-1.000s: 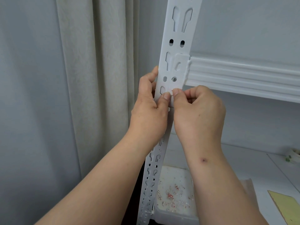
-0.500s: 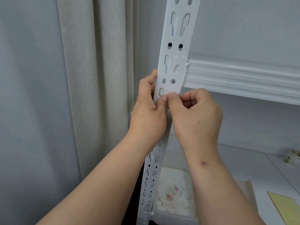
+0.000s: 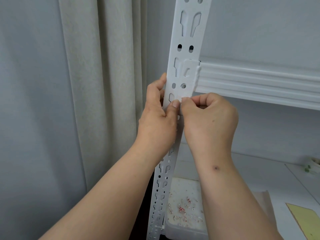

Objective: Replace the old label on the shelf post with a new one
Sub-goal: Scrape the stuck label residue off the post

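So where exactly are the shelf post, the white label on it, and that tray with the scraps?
shelf post (image 3: 190,28): head view, upper slotted face.
label (image 3: 188,78): head view, middle of the strip.
tray (image 3: 183,189): head view, bare floor.

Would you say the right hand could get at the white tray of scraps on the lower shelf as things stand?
Probably yes: the tray sits uncovered beside the shelf post, below the right hand, with only that arm above it. The hand would first have to let go at the post.

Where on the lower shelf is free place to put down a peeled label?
Bare patch: lower shelf between the white tray and the yellow sheet. The tray holds scraps; both hands crowd the shelf post.
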Motion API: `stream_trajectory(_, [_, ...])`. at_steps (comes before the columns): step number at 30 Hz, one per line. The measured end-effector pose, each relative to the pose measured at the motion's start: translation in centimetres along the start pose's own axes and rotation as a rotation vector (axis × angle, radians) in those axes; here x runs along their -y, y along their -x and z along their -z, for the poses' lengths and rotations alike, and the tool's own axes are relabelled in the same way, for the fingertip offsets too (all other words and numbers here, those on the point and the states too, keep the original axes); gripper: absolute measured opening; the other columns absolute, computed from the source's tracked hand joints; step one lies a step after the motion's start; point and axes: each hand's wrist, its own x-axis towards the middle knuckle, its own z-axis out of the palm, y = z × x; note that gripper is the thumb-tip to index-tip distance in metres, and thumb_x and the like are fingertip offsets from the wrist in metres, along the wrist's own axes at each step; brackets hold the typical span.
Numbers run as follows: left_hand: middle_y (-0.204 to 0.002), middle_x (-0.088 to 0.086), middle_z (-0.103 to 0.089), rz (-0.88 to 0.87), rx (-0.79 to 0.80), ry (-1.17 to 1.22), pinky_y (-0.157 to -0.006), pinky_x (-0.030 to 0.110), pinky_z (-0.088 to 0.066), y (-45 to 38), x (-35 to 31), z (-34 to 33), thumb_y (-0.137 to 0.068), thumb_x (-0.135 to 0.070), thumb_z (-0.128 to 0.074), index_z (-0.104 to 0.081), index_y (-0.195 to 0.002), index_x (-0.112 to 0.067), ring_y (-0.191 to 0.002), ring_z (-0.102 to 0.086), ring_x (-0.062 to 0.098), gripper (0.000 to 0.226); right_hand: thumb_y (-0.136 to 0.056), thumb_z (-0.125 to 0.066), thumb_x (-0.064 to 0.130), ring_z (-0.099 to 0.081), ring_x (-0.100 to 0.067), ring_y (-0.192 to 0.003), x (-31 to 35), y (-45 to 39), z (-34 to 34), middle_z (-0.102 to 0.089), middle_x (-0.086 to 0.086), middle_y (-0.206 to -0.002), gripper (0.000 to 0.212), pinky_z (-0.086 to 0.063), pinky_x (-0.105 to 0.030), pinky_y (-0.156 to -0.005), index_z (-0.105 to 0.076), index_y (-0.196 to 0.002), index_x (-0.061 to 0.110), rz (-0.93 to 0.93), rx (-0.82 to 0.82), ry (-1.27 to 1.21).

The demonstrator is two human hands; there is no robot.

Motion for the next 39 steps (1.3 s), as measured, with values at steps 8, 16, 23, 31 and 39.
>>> stream_trajectory(8, [-0.128, -0.021, -0.061, 0.005, 0.002, -0.007, -0.102, 0.044, -0.049, 0.1, 0.0, 0.1, -0.093, -0.028, -0.052, -0.033, -0.130, -0.058, -0.111, -0.065, 0.006, 0.051, -0.075, -0.070, 0.035, -0.066, -0.014, -0.068, 0.0, 0.6, -0.4, -0.064, 0.015, -0.063, 0.016, -0.053, -0.043, -0.080, -0.060, -0.065, 0.027, 0.049, -0.041, 0.007])
stream_trajectory(16, [-0.128, -0.020, -0.061, 0.001, -0.003, -0.015, -0.102, 0.045, -0.048, 0.2, -0.2, 0.0, -0.091, -0.028, -0.053, -0.035, -0.128, -0.058, -0.108, -0.066, 0.004, 0.050, -0.077, -0.070, 0.034, -0.066, -0.013, -0.071, -0.2, 0.6, -0.5, -0.065, 0.015, -0.065, 0.014, -0.052, -0.041, -0.081, -0.064, -0.067, 0.026, 0.044, -0.086, 0.008])
stream_trajectory(23, [-0.125, -0.026, -0.062, 0.007, -0.001, -0.030, -0.103, 0.043, -0.048, 0.2, -0.4, 0.1, -0.088, -0.030, -0.051, -0.033, -0.111, -0.072, -0.109, -0.065, 0.002, 0.051, -0.080, -0.068, 0.028, -0.064, -0.011, -0.068, 0.0, 0.4, -0.5, -0.065, 0.014, -0.065, 0.014, -0.052, -0.029, -0.072, -0.065, -0.067, 0.024, 0.007, -0.063, -0.028])
stream_trajectory(31, [-0.125, -0.023, -0.062, 0.002, -0.001, -0.011, -0.100, 0.045, -0.050, 0.3, -0.2, 0.2, -0.092, -0.024, -0.053, -0.036, -0.125, -0.059, -0.106, -0.066, 0.002, 0.051, -0.078, -0.068, 0.025, -0.058, -0.006, -0.060, -0.3, 0.2, -0.2, -0.060, 0.014, -0.059, 0.013, -0.043, -0.020, -0.061, -0.062, -0.066, 0.024, -0.012, -0.032, -0.076])
stream_trajectory(39, [-0.120, -0.025, -0.063, 0.004, 0.004, 0.004, -0.097, 0.045, -0.052, 0.2, 0.0, 0.2, -0.096, -0.019, -0.052, -0.035, -0.128, -0.055, -0.104, -0.066, 0.005, 0.051, -0.075, -0.066, 0.020, -0.049, -0.007, -0.052, -1.4, 0.6, 0.1, -0.055, 0.010, -0.056, 0.017, -0.040, -0.018, -0.056, -0.054, -0.063, 0.022, -0.035, -0.053, -0.136])
